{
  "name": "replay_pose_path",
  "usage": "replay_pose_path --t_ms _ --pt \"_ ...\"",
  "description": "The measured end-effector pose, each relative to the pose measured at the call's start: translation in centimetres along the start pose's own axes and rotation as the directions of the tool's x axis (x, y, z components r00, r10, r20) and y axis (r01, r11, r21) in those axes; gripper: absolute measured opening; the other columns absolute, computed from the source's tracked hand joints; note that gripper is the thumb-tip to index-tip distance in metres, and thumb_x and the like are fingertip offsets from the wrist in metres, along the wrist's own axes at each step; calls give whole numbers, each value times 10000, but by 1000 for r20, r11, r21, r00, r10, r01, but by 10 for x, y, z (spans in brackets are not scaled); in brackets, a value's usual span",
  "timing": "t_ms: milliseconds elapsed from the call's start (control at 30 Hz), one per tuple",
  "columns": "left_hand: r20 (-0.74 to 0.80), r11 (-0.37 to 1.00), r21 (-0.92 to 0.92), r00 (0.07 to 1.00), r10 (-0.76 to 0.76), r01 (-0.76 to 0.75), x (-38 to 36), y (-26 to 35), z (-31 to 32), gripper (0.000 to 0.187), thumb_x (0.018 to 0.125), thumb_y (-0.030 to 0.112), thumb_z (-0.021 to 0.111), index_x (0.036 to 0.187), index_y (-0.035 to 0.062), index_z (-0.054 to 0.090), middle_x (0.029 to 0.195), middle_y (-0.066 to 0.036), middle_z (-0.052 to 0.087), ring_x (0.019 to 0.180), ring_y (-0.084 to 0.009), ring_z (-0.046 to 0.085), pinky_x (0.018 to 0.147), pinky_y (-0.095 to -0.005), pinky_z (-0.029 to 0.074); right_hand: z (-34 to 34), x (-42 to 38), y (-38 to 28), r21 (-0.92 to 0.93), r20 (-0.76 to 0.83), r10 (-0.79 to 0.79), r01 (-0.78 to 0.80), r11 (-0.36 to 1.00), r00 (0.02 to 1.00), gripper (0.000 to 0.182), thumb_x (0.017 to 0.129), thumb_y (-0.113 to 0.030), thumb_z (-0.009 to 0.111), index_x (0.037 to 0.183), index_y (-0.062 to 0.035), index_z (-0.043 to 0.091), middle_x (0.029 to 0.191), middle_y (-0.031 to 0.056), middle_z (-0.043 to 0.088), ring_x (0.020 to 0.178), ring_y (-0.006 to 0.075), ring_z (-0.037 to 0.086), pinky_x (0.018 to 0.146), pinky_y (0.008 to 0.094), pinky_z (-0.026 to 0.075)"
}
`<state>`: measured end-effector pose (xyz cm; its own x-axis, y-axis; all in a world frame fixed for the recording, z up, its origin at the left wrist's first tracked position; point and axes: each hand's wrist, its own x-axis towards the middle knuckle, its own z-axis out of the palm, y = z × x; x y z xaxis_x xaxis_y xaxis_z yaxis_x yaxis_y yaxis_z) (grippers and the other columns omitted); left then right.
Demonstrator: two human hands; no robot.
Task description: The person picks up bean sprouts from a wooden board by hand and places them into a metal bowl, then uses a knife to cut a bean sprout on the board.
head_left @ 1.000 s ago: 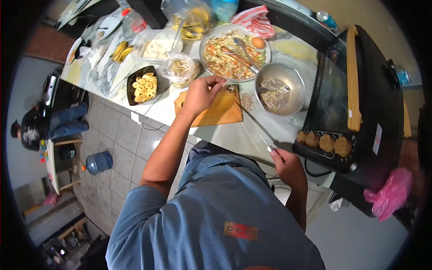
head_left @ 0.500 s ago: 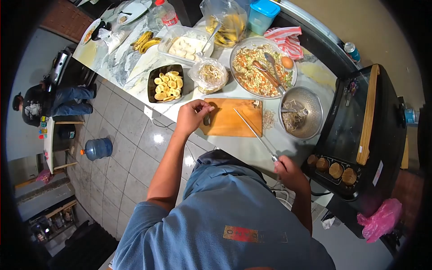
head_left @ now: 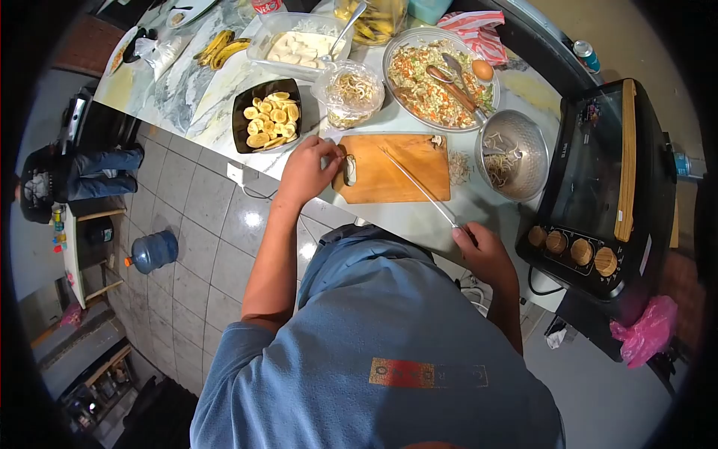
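Note:
A knife (head_left: 420,188) with a long thin blade is in my right hand (head_left: 485,253), which is closed around its handle. The blade slants up and left over the wooden cutting board (head_left: 396,176). My left hand (head_left: 308,172) is at the board's left end, beside its handle hole, with fingers curled together; whatever they may pinch is too small to make out. A small pale scrap (head_left: 437,141) lies at the board's far right corner. Thin shreds (head_left: 460,168) are scattered on the counter just right of the board.
Behind the board stand a black bowl of banana slices (head_left: 268,123), a bag of bean sprouts (head_left: 350,93) and a platter of shredded vegetables (head_left: 426,78) with an egg (head_left: 482,70). To the right are a metal bowl (head_left: 527,168) and a toaster oven (head_left: 591,172). A person (head_left: 67,176) stands far left.
The view has shifted, so the counter things appear higher. My left hand has drawn back from over the board to its left edge. The knife stays in my right hand over the board.

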<state>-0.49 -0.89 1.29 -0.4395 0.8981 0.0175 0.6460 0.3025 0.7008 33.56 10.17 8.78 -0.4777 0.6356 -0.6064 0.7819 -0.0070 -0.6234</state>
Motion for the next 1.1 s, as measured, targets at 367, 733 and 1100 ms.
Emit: replay_pose_path --t_ms 367,733,1100 --pt "26 906 362 974 226 -220 3 12 15 95 742 139 734 832 131 763 888 -88 650 857 -308 628 779 -429 511 2 0 -9 -2 -31 1 -1 1000 1000 400 969 -375 596 993 23 634 760 155 618 684 224 555 668 371 458" --pt "202 829 439 937 286 -347 15 10 15 57 723 165 720 768 180 752 903 -37 597 943 -242 593 840 -392 456 1 8 0 -18 -45 -96 95 995 994 390 966 -367 622 998 21 639 741 144 612 660 196 539 645 364 455" --pt "394 619 610 867 305 -495 30 23 7 123 821 188 626 777 146 733 970 -30 658 997 -211 602 868 -344 445 1 11 12 31 -44 -124 126 992 991 352 963 -329 631 962 23 632 718 121 594 660 165 516 639 350 445"
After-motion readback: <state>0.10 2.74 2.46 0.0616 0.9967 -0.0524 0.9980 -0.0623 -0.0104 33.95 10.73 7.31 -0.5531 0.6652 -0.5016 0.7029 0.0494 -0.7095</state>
